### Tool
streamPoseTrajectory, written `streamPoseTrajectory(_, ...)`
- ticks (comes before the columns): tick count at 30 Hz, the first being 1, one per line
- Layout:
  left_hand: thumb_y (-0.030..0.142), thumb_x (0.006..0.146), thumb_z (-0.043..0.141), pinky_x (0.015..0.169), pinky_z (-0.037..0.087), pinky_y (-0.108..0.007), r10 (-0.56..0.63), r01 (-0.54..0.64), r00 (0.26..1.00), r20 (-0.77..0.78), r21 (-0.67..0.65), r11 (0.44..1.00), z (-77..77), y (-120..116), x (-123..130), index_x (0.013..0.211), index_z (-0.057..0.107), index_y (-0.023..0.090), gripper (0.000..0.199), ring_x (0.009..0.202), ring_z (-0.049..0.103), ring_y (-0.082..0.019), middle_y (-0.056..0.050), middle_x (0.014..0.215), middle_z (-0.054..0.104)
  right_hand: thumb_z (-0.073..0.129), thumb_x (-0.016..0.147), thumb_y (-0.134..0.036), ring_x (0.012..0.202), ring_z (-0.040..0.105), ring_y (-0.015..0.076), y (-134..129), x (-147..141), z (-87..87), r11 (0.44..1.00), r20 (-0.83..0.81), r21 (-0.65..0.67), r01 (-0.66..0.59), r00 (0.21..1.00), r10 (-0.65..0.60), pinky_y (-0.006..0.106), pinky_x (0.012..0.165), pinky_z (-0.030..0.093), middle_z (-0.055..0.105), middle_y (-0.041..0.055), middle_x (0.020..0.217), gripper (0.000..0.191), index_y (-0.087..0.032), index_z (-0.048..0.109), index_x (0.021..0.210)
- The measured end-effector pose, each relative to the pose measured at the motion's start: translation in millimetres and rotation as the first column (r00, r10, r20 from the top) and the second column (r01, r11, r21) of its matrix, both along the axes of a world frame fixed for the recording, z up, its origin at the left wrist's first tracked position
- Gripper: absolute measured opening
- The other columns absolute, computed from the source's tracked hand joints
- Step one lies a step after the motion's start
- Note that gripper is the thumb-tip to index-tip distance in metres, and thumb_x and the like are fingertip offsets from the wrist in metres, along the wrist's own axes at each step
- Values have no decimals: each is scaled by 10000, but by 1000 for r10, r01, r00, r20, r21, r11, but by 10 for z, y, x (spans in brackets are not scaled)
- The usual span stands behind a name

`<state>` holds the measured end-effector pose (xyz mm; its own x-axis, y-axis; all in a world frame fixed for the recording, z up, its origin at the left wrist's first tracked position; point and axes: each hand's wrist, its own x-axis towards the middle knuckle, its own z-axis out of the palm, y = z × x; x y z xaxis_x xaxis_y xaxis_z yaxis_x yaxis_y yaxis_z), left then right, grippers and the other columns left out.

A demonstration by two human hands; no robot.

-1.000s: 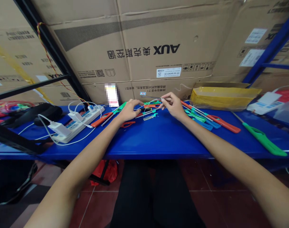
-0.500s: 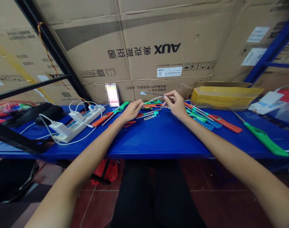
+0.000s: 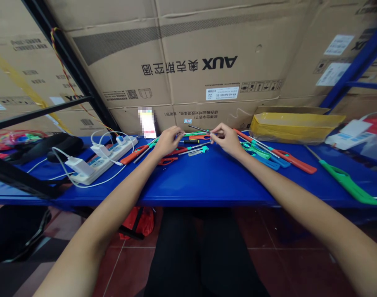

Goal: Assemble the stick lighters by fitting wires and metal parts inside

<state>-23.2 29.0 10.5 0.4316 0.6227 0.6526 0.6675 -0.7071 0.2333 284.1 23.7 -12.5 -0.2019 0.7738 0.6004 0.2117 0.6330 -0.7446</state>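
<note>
A: Step?
B: Handling work, apparently: your right hand pinches the thin dark metal rod above the blue tabletop; your left hand curls, can't tell around what
A: Next move?
B: Likely needs that rod steady

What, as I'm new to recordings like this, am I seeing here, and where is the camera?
There is no machine, only a bare-handed person, seen from a camera on their head, looking forward and down. The right hand holds a thin rod; whether the left hand holds anything is too small to tell. On the blue table lie long-nosed tools with colored handles, including a green one toward the right, plus a white power strip at the left. Cardboard stands behind.
</note>
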Motion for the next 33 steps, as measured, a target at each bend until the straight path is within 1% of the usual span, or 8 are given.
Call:
streamPoseTrajectory(3, 333, 1083, 622, 818, 520, -374, 27, -27, 999, 25, -5, 1000, -2, 12, -16, 962, 733, 218, 201, 851, 683, -232, -79, 952, 760, 793, 953, -529, 778, 799, 235, 6, 1, 3, 999, -7, -36, -24, 1000, 24, 399, 770, 624, 822, 59, 903, 319, -263, 628, 1011)
streamPoseTrajectory(5, 359, 1078, 638, 785, 511, -370, 57, -57, 998, 39, -14, 998, 1, 16, -28, 927, 731, 219, 226, 811, 674, -229, -73, 909, 762, 768, 976, -535, 756, 792, 212, 18, 3, 3, 995, 0, -78, -65, 998, 65, 369, 716, 619, 852, 78, 1014, 347, -257, 663, 1155)
streamPoseTrajectory(8, 363, 1081, 627, 781, 514, -368, 82, -80, 996, 43, -35, 996, 12, 17, -44, 916, 727, 225, 237, 819, 693, -236, -72, 902, 788, 731, 1010, -542, 731, 788, 193, 43, 1, -11, 985, 36, -130, -110, 993, 115, 343, 668, 621, 868, 85, 1115, 522, -257, 643, 1438)
streamPoseTrajectory(10, 352, 1082, 615, 803, 528, -368, 79, -77, 996, 45, -52, 996, 23, 11, -50, 941, 735, 231, 221, 857, 720, -244, -71, 934, 810, 709, 1027, -546, 729, 794, 195, 59, -3, -28, 983, 60, -136, -123, 989, 132, 355, 683, 643, 870, 94, 1137, 551, -245, 664, 1487)
streamPoseTrajectory(16, 299, 1062, 627, 848, 556, -364, 71, -65, 995, 72, -71, 995, 55, -14, -58, 1001, 738, 239, 141, 922, 751, -243, -70, 1010, 832, 691, 1035, -573, 718, 799, 211, 80, 1, -43, 988, 87, -113, -103, 990, 113, 407, 733, 684, 874, 110, 1121, 444, -228, 809, 1289)
streamPoseTrajectory(22, 289, 1056, 626, 860, 551, -381, 73, -69, 994, 83, -61, 996, 51, -7, -70, 958, 702, 241, 133, 934, 743, -245, -74, 998, 820, 725, 994, -658, 718, 794, 214, 83, -3, -31, 977, 54, -162, -141, 987, 151, 399, 708, 673, 879, 117, 1101, 495, -222, 809, 1213)
streamPoseTrajectory(26, 297, 1047, 631, 838, 547, -388, 62, -55, 993, 105, -66, 996, 39, 3, -85, 955, 706, 241, 132, 915, 737, -249, -78, 989, 820, 729, 998, -647, 703, 782, 216, 71, -7, -23, 968, 29, -191, -164, 985, 172, 414, 698, 668, 873, 133, 1093, 474, -224, 817, 1192)
streamPoseTrajectory(33, 275, 1010, 640, 854, 548, -378, 45, -38, 996, 71, -106, 994, 29, 29, -111, 897, 710, 235, 139, 886, 721, -240, -75, 934, 802, 733, 979, -661, 684, 770, 204, 83, 7, 6, 980, 42, -173, -101, 993, 110, 396, 720, 651, 878, 124, 1054, 471, -220, 816, 1122)
